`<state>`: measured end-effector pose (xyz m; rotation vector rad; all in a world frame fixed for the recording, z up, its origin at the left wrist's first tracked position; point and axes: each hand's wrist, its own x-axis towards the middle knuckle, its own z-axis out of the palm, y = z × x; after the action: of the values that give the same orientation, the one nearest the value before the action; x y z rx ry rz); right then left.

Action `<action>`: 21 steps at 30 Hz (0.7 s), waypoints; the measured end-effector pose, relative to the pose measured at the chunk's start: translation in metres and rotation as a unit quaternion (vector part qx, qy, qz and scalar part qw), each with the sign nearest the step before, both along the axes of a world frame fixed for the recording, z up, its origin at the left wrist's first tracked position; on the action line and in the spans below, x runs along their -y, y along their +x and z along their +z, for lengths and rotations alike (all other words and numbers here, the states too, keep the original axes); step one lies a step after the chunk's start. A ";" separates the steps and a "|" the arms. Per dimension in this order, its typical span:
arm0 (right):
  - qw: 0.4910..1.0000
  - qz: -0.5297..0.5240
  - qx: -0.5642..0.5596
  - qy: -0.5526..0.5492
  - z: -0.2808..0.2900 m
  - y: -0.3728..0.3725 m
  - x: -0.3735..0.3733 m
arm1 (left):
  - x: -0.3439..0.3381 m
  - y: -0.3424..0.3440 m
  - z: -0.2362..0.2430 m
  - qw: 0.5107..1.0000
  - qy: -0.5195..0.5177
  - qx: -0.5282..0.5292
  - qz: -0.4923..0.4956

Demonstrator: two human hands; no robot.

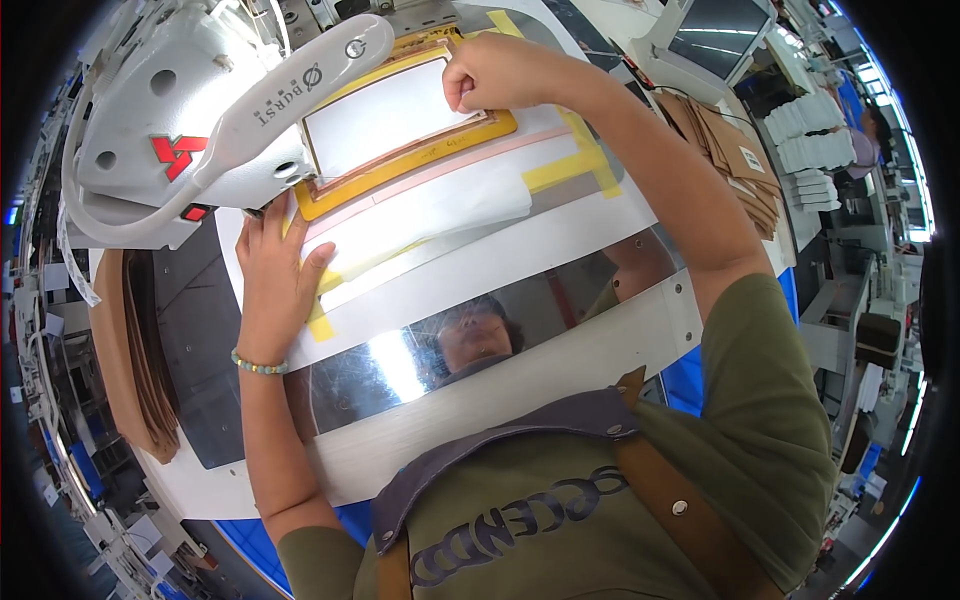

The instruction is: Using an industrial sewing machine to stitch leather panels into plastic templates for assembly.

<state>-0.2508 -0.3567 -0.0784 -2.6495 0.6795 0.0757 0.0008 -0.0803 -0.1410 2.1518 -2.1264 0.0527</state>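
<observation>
Yellow frame (pixel 400 167) around a white panel (pixel 390 115), upper centre of the frame, tilted, right end higher
Left hand (pixel 272 260), left of centre: open, thumb spread, fingertips at the yellow frame's lower left corner
Right hand (pixel 500 75), upper centre: fingers curled in, over the yellow frame's right end; cannot tell if anything is pinched
White machine head (pixel 120 120) upper left, grey lamp (pixel 290 95) slanting across it
Shiny metal plate (pixel 560 300) mid-picture; 2 stacks of brown paper, far left (pixel 125 360) and upper right (pixel 720 150)
</observation>
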 end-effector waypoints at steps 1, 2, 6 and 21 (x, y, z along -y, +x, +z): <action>1.000 -0.003 0.008 0.007 0.000 -0.002 -0.003 | 0.000 0.000 0.000 1.000 0.000 0.002 0.001; 1.000 -0.007 0.016 0.014 0.000 -0.004 -0.004 | 0.001 0.000 0.001 1.000 -0.004 0.008 -0.002; 0.999 -0.014 0.018 0.047 0.006 -0.004 -0.006 | 0.001 -0.001 0.004 1.000 -0.017 0.016 -0.010; 0.985 0.036 -0.161 0.048 0.018 0.030 0.008 | -0.001 0.002 0.000 0.999 -0.032 0.017 -0.017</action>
<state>-0.2211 -0.3651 -0.0609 -2.5916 0.6613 0.5537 0.0025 -0.0789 -0.1414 2.0934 -2.1492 0.1534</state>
